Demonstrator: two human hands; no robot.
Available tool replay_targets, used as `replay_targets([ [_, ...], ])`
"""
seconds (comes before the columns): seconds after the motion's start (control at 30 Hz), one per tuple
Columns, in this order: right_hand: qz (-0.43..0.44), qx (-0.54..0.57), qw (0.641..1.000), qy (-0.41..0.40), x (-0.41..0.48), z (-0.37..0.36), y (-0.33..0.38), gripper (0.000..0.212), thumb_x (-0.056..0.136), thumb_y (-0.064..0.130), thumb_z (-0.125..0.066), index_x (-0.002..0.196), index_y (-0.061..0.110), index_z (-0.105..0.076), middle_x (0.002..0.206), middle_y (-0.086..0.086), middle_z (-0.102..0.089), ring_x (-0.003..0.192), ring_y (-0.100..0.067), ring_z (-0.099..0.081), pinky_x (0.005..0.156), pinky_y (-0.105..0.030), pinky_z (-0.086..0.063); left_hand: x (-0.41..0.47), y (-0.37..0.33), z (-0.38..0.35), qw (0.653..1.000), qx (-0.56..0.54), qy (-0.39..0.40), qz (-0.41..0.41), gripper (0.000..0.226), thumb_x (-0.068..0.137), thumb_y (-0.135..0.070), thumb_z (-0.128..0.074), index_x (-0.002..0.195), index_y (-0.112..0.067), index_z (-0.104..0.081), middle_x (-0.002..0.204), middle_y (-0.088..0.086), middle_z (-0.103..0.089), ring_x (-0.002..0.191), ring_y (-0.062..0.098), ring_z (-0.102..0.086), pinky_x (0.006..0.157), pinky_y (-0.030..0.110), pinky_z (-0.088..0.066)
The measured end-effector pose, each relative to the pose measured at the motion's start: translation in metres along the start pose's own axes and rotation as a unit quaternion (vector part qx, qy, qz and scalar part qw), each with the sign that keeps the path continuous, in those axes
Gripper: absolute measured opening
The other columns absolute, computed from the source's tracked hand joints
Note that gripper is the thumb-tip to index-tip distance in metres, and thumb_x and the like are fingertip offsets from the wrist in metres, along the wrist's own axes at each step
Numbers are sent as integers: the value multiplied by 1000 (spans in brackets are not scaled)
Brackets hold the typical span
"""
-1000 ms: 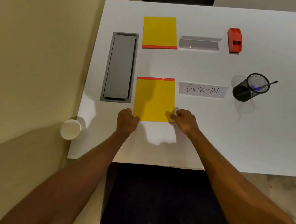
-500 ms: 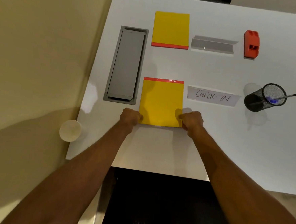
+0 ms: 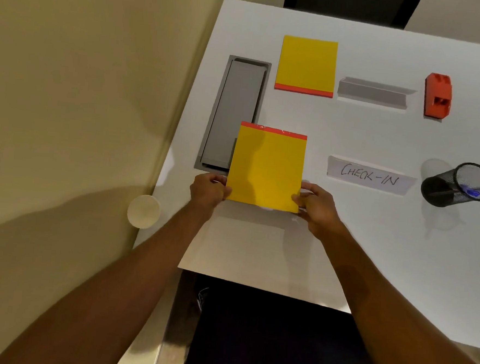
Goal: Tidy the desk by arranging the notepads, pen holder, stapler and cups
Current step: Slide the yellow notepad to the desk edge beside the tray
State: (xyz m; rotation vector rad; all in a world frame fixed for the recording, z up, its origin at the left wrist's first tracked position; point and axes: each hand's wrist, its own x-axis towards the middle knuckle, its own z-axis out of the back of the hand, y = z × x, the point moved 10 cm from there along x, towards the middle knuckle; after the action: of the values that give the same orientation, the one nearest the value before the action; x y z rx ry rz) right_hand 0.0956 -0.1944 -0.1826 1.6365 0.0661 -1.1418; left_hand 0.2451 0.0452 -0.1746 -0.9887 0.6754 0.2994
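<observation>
At centre frame, the left hand [image 3: 208, 189] has its grip closed on the lower-left corner of the yellow rectangular paper notepad with red binding strip [image 3: 266, 168]. The right hand [image 3: 318, 205] pinches the lower-right corner. The notepad, previously flat on the white counter [image 3: 399, 249], is now lifted. Pickup appears complete; placement remains.

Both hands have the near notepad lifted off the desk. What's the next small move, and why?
Probably carry the near notepad forward toward the far notepad and stack or align it there. The left hand and right hand pinch its near corners, its shadow on the desk shows it lifted, and in view it covers a corner of the grey tray.
</observation>
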Motion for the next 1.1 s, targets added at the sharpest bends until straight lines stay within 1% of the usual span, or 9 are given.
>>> replay_targets([
  [0.1, 9, -14, 1000, 1, -2, -29, 8, 42, 92, -8, -57, 127, 15, -61, 118, -16, -66, 106, -38, -65, 92, -51, -53, 7, -12, 31, 999, 21, -11, -21, 21, 78, 5, -76, 96, -6, -71, 105, 20, -70, 88, 28, -67, 87, 43, -59],
  [0.23, 20, 2, 1000, 2, 1, -69, 16, 40, 92, -11, -56, 118, 19, -61, 94, -5, -64, 92, -29, -65, 63, -40, -62, 18, -29, 70, 992, 102, -27, -65, 21, 74, 7, -77, 94, 1, -71, 97, 22, -71, 91, 34, -69, 85, 47, -59],
  [0.37, 30, -1, 1000, 2, 4, -105, 18, 41, 87, -12, -62, 107, 24, -62, 94, -2, -63, 87, -29, -66, 48, -28, -56, 27, -41, 94, 964, 250, -32, -89, 17, 73, 3, -77, 80, -7, -65, 81, 14, -59, 82, 29, -67, 75, 37, -55],
  [0.47, 37, -25, 999, -12, 10, -122, 12, 43, 86, -10, -64, 100, 31, -64, 106, -6, -64, 88, -29, -67, 57, -33, -58, 35, -38, 102, 944, 318, -40, -82, 19, 77, -2, -76, 78, -10, -59, 91, 13, -53, 87, 27, -60, 72, 33, -46],
  [0.57, 35, -41, 998, -18, 16, -135, 3, 43, 86, -6, -66, 89, 36, -63, 96, -3, -65, 74, -17, -64, 57, -29, -56, 46, -34, 93, 922, 369, -32, -111, 43, 84, -9, -71, 124, -3, -56, 125, 18, -56, 114, 35, -57, 78, 35, -47],
  [0.7, 55, -90, 994, -5, 20, -150, -6, 36, 88, -4, -66, 89, 31, -59, 87, -5, -64, 56, -5, -63, 57, -28, -54, 56, -24, 58, 890, 420, 61, -169, 79, 91, -26, -68, 155, -16, -24, 160, 17, -17, 145, 33, -24, 111, 41, -35],
  [0.8, 71, -154, 985, -5, 21, -157, -8, 27, 86, 4, -72, 97, 24, -58, 103, -12, -66, 85, -22, -69, 73, -43, -61, 65, -8, 47, 859, 477, 95, -160, 91, 88, -40, -70, 157, -21, -15, 164, 16, -6, 150, 34, -10, 116, 46, -28],
  [0.9, 90, -234, 968, -22, 22, -158, -4, 32, 81, 13, -77, 108, 17, -62, 106, -11, -68, 96, -34, -67, 83, -53, -58, 68, -3, 46, 829, 523, 87, -178, 95, 84, -44, -73, 157, -20, -17, 160, 16, -15, 146, 37, -18, 110, 50, -35],
  [1.1, 150, -290, 942, -77, 14, -161, 5, 39, 85, 11, -70, 123, 14, -58, 106, -10, -70, 93, -28, -67, 76, -34, -52, 67, -7, 49, 819, 530, 67, -209, 93, 82, -43, -76, 155, -20, -23, 154, 14, -25, 143, 37, -22, 104, 51, -39],
])
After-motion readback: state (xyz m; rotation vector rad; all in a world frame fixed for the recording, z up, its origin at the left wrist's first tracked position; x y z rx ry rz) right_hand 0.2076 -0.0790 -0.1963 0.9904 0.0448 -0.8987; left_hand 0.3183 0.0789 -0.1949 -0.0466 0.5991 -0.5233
